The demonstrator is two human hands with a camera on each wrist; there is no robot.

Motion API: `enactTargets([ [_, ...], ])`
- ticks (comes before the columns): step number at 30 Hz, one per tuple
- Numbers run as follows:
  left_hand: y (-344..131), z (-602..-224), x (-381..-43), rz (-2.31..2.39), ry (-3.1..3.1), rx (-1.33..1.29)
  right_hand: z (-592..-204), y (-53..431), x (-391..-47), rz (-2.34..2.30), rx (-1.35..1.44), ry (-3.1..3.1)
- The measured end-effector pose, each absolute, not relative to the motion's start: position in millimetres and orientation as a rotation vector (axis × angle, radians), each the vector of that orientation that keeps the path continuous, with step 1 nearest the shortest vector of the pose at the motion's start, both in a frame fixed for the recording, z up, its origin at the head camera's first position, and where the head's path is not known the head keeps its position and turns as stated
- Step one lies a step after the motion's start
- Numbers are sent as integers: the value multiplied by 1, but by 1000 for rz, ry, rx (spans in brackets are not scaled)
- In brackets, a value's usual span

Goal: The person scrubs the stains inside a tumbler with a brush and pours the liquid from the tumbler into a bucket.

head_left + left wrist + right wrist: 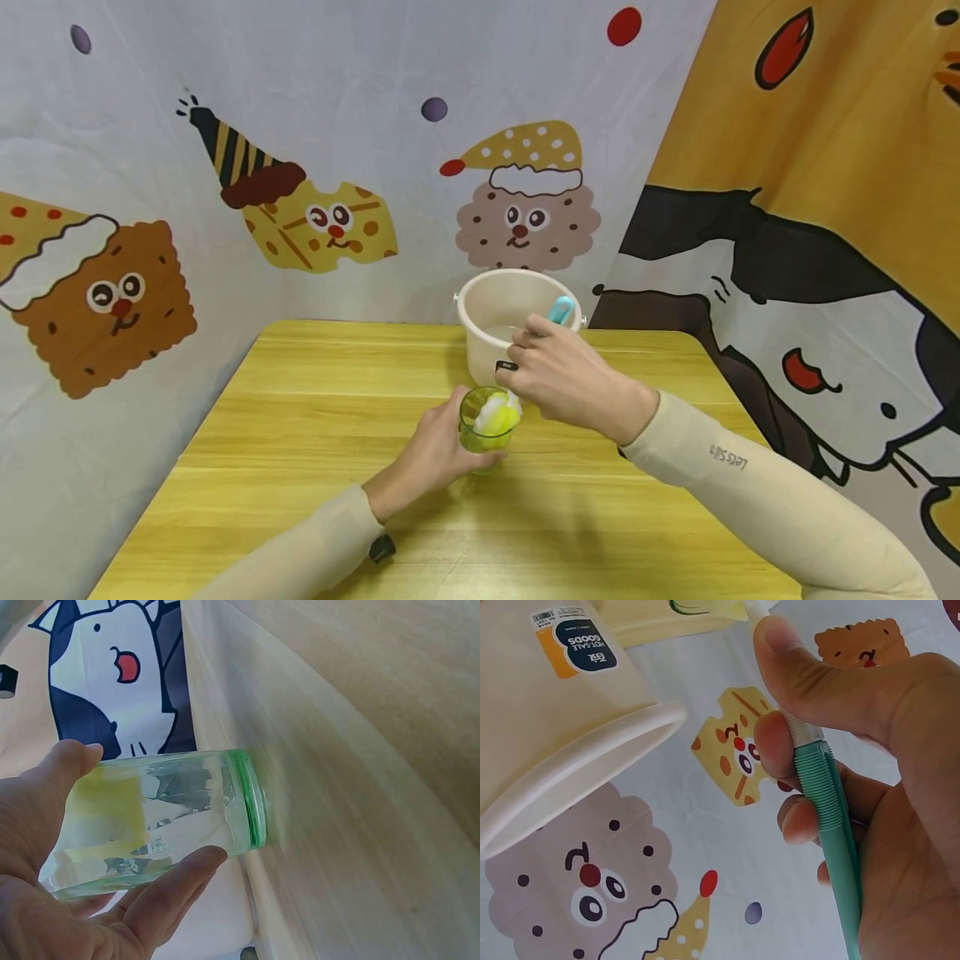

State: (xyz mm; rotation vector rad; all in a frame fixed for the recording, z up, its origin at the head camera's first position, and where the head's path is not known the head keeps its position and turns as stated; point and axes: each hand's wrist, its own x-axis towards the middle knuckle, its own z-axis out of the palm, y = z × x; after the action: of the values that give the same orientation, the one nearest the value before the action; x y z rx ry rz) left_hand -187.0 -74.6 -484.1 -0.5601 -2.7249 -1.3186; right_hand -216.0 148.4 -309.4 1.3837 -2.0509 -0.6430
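Note:
In the head view my left hand (pixel 437 443) grips a clear green-tinted glass (pixel 480 443) low over the table, its mouth tilted up. A yellow and white sponge head (pixel 497 414) of a cup brush sits in the mouth. The left wrist view shows the sponge (pixel 112 814) through the wall of the glass (pixel 187 799), with thumb and fingers on opposite sides. My right hand (pixel 558 372) holds the brush by its teal handle (pixel 561 310), above and right of the glass. In the right wrist view, thumb and fingers wrap the ribbed part of the handle (pixel 819 787).
A cream bucket (pixel 480 354) stands at the back of the wooden table (pixel 337 375), just behind my right hand. It bears a label (pixel 577 643). A cartoon-printed cloth (pixel 337 83) hangs behind the table and along its right side.

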Motion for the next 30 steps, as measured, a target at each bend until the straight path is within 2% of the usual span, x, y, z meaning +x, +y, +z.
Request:
enactTargets([
  [30,-73,-484,-186,-1319,-2723,-548,-321,159,-219,-456,1403,-2126],
])
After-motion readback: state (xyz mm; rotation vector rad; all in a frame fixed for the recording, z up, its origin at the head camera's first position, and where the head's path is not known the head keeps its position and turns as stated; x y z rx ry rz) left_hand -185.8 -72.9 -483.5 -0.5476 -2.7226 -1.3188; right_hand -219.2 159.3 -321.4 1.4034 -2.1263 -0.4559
